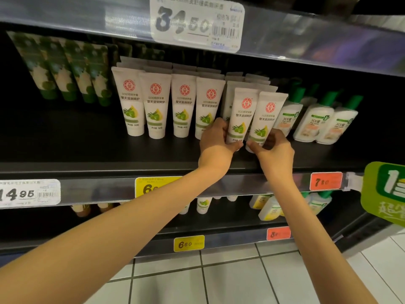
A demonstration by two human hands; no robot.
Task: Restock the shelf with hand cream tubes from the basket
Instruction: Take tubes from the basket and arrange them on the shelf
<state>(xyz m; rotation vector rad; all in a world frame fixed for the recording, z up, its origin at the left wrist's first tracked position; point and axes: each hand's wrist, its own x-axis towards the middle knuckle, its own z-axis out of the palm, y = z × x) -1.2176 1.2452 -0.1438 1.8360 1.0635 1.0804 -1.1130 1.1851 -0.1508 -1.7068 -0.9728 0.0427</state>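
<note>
- The caps of the left-hand tube (241, 115) and the right-hand tube (264, 119) are hidden behind my left hand (215, 139) and my right hand (274, 148), which grip them low down.
- My left forearm covers most of the yellow price tag (149, 186); I can read only a 6.
- The top price label (197, 23) is blurred, and its small print is unreadable.
- The green sign (385, 191) is cut off by the right edge.
- The rear tubes (149, 62) show only their crimped tops.
- The lower-shelf tubes (203, 205) are half hidden by the shelf rail (98, 189).

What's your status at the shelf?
Left hand grips one hand cream tube; right hand grips second tube. Both at shelf front. Green-capped bottles close right, not blocking.
</note>
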